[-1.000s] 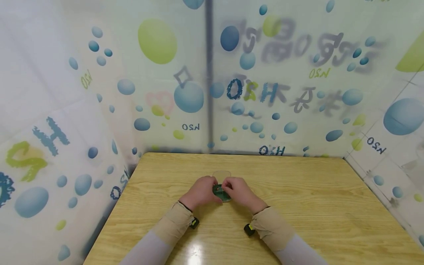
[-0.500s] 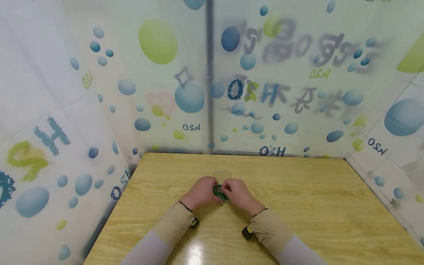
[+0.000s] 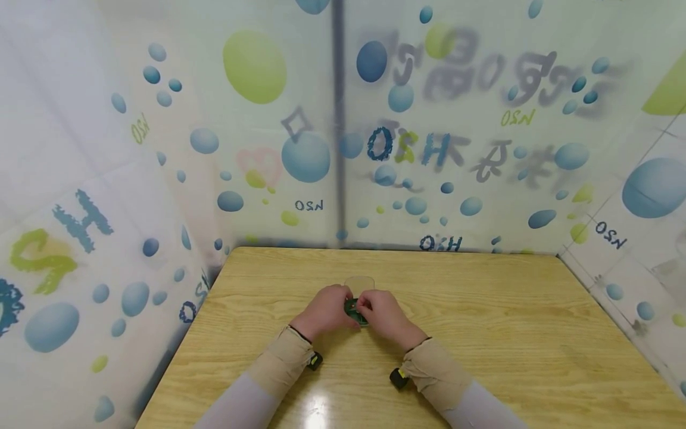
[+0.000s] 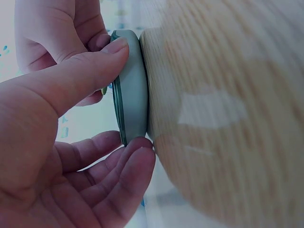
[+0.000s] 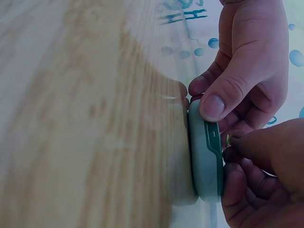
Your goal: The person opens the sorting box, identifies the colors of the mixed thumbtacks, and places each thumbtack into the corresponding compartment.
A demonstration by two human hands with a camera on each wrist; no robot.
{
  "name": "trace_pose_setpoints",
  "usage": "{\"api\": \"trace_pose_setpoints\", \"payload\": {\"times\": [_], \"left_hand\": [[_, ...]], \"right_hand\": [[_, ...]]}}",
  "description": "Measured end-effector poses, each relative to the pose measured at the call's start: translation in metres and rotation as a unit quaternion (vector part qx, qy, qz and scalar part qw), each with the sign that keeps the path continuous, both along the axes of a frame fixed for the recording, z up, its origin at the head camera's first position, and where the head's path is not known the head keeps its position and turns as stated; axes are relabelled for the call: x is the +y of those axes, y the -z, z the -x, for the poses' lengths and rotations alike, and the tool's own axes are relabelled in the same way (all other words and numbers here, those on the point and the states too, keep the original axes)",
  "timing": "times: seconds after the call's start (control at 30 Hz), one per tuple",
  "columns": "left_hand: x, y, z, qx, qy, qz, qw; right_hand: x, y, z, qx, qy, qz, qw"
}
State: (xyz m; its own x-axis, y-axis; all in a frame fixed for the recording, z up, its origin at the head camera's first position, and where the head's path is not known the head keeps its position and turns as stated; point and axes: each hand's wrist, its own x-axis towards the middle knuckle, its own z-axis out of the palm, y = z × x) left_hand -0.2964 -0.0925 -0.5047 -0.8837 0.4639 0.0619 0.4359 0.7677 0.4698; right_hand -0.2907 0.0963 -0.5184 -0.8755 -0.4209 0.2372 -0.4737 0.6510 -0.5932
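A round pale-green pill case [image 3: 351,312] with a dark green, divided inside lies on the table. Its clear lid [image 3: 360,282] stands raised at the far side. My left hand [image 3: 324,308] grips the case by its rim; in the left wrist view the thumb presses the upper edge and curled fingers touch the lower side. Over the right part of the case, my right hand [image 3: 387,315] has thumb and finger pinched together. Between those fingertips, the right wrist view shows a tiny yellow-green piece [image 5: 228,139], mostly hidden and too small to name.
The wood-grain table [image 3: 482,316] reaches out around both hands. A patterned curtain [image 3: 305,202] with printed bubbles and letters hangs behind the back edge and along both sides. Small dark cameras [image 3: 399,378] are strapped under the wrists.
My right hand has shifted slightly left and toward me over the pill case, its fingertips still pinched. My left hand and the case have stayed nearly in place.
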Motion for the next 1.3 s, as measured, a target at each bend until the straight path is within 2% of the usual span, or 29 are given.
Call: {"api": "trace_pose_setpoints", "payload": {"times": [0.33,0.6,0.77,0.9,1.0,1.13,1.3], "left_hand": [[-0.001,0.000,-0.002,-0.001,0.001,-0.001,1.0000],[-0.001,0.000,0.000,-0.003,-0.007,0.002,1.0000],[0.000,-0.001,0.000,-0.009,-0.008,0.001,0.9999],[0.002,-0.003,-0.002,-0.009,-0.010,0.003,0.9999],[0.006,-0.003,-0.003,-0.004,-0.010,0.007,0.9999],[0.011,-0.003,-0.004,-0.001,-0.012,0.006,0.9999],[0.006,-0.006,-0.002,-0.034,-0.018,-0.029,0.9988]], "right_hand": [[0.001,0.003,0.001,-0.019,0.003,0.005,0.9998],[0.003,0.000,0.001,-0.027,0.019,0.049,0.9983],[0.009,-0.003,0.005,-0.063,0.039,0.075,0.9944],[0.017,-0.002,0.011,-0.085,0.065,0.076,0.9914],[0.022,-0.003,0.014,-0.117,0.088,0.073,0.9866],[0.028,-0.006,0.016,-0.174,0.120,0.090,0.9732],[0.034,-0.008,0.019,-0.231,0.151,0.132,0.9523]]}}
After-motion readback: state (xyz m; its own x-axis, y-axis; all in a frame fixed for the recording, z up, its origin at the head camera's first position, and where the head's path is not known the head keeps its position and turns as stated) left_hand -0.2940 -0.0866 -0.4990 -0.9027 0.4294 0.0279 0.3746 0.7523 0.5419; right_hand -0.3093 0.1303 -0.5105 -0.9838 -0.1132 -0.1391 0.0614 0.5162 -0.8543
